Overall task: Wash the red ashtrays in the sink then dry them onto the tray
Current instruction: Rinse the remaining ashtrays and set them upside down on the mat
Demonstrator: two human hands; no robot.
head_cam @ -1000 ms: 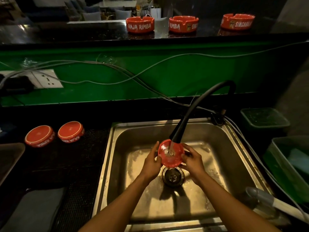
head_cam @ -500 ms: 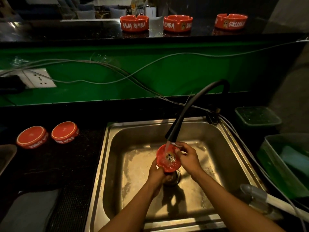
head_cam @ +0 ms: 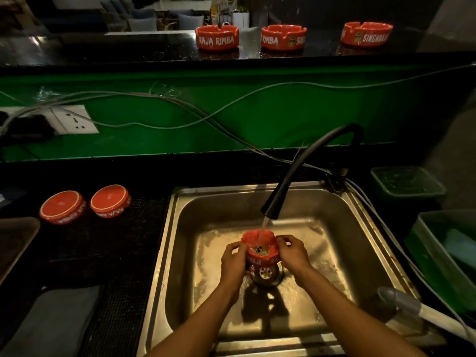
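Note:
I hold a red ashtray over the drain of the steel sink, under the water running from the black tap. My left hand grips its left side and my right hand grips its right side. Its hollow faces up towards me, with dark bits inside. Two red ashtrays lie upside down on the black mat left of the sink. Three more red ashtrays stand upright on the high counter behind. A dark tray's corner shows at the left edge.
Grey cables hang across the green wall above the sink, beside a wall socket. Green plastic tubs stand right of the sink. A grey-handled tool lies on the sink's right rim, and a grey cloth lies front left.
The ashtray has turned in my hands from facing me to hollow-up under the stream. My left hand moved from underneath back to its left side.

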